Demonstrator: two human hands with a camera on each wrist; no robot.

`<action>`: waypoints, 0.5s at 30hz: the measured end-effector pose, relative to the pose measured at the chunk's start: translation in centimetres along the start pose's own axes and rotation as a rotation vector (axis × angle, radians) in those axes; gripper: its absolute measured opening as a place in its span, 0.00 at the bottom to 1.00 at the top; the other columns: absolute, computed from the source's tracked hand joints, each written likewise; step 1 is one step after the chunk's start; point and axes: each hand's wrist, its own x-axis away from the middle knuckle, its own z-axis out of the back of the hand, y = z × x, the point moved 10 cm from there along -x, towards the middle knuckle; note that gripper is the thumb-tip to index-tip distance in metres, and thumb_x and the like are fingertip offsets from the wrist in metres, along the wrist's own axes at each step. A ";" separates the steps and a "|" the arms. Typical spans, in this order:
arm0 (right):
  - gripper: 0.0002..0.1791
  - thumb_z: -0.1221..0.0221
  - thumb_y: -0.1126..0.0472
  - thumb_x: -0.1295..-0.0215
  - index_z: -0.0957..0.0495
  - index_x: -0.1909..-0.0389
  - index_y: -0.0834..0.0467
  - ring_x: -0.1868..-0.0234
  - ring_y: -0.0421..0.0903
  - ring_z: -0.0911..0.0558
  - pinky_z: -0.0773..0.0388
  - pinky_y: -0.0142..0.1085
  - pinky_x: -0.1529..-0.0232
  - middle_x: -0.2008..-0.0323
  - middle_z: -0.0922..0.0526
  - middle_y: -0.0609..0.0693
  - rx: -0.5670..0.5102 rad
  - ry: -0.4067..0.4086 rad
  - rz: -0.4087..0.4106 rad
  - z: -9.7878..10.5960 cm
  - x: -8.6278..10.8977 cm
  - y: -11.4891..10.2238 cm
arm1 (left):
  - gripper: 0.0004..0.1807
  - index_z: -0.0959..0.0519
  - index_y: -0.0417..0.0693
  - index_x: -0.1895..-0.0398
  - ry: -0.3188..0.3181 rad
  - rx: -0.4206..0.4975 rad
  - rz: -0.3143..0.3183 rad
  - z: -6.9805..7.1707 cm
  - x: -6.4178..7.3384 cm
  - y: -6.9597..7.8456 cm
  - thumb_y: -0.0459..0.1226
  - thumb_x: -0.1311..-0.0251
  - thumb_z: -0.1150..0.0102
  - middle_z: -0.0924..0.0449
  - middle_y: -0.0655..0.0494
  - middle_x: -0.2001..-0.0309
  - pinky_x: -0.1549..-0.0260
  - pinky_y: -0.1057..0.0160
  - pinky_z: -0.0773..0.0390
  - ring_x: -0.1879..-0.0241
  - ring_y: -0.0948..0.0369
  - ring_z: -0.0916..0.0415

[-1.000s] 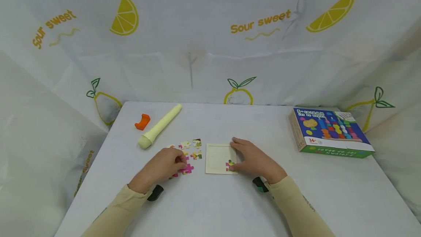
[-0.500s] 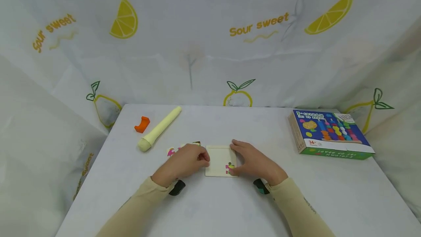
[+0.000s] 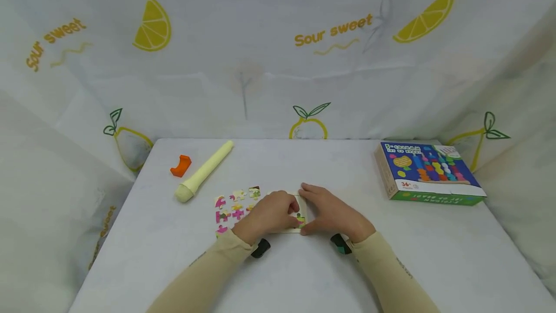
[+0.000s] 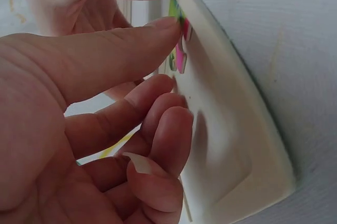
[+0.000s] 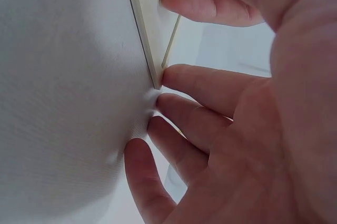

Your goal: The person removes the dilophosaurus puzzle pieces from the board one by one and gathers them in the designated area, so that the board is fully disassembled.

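Observation:
A shallow cream puzzle tray (image 3: 303,203) lies mid-table, partly covered by my left hand (image 3: 268,214). In the left wrist view, the left thumb presses on green-and-pink puzzle pieces (image 4: 180,58) in the tray's corner, its other fingers loosely curled over the bare board. My right hand (image 3: 333,212) grips the tray's right side, index finger at the far corner and thumb at the near one. In the right wrist view, the right fingers spread along the tray's edge, some touching the cloth. Several loose pink, yellow and green pieces (image 3: 237,214) lie in rows left of the tray.
A pale yellow stick with a rounded end (image 3: 204,172) lies behind the loose pieces, beside an orange curved block (image 3: 180,165). A boxed bead toy (image 3: 430,170) sits at the back right. White printed cloth (image 3: 243,91) hangs along the table's rear edge.
My left hand has moved right, from the loose pieces onto the tray, uncovering several of those pieces. The right hand has stayed at the tray's right side. The head view has shifted slightly.

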 end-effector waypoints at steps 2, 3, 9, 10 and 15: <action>0.57 0.17 0.50 0.47 0.34 0.19 0.62 0.14 0.61 0.41 0.39 0.58 0.17 0.14 0.40 0.57 0.011 0.005 -0.003 0.1 0.0 0.0 | 0.11 0.11 0.47 0.57 0.007 0.011 -0.002 0.0 0.0 0.2 0.41 0.38 0.21 0.20 0.63 0.67 0.63 0.68 0.25 0.66 0.66 0.27; 0.57 0.17 0.51 0.47 0.34 0.19 0.62 0.14 0.61 0.41 0.39 0.58 0.17 0.14 0.40 0.57 0.015 0.008 -0.005 0.2 0.0 0.1 | 0.11 0.11 0.47 0.57 0.010 0.013 -0.008 0.0 0.0 0.3 0.41 0.38 0.21 0.20 0.63 0.67 0.63 0.68 0.26 0.66 0.66 0.28; 0.57 0.17 0.50 0.47 0.34 0.19 0.63 0.14 0.61 0.42 0.40 0.58 0.17 0.14 0.40 0.57 0.009 0.011 -0.004 0.3 0.1 0.2 | 0.11 0.11 0.47 0.59 0.016 0.029 -0.007 -0.2 0.0 0.5 0.42 0.38 0.21 0.22 0.63 0.68 0.65 0.69 0.27 0.67 0.66 0.28; 0.57 0.17 0.50 0.47 0.34 0.19 0.63 0.14 0.61 0.41 0.39 0.59 0.18 0.15 0.40 0.58 0.008 0.011 -0.001 0.3 0.1 0.1 | 0.11 0.11 0.47 0.59 0.017 0.034 -0.002 -0.2 0.0 0.4 0.42 0.38 0.21 0.22 0.63 0.68 0.65 0.69 0.26 0.67 0.66 0.28; 0.57 0.16 0.51 0.48 0.33 0.20 0.63 0.14 0.61 0.41 0.39 0.59 0.18 0.15 0.39 0.57 -0.006 0.006 -0.004 0.2 -0.1 0.0 | 0.10 0.11 0.47 0.59 0.030 0.048 0.013 -0.3 0.3 0.0 0.41 0.39 0.21 0.21 0.62 0.66 0.65 0.69 0.25 0.67 0.67 0.28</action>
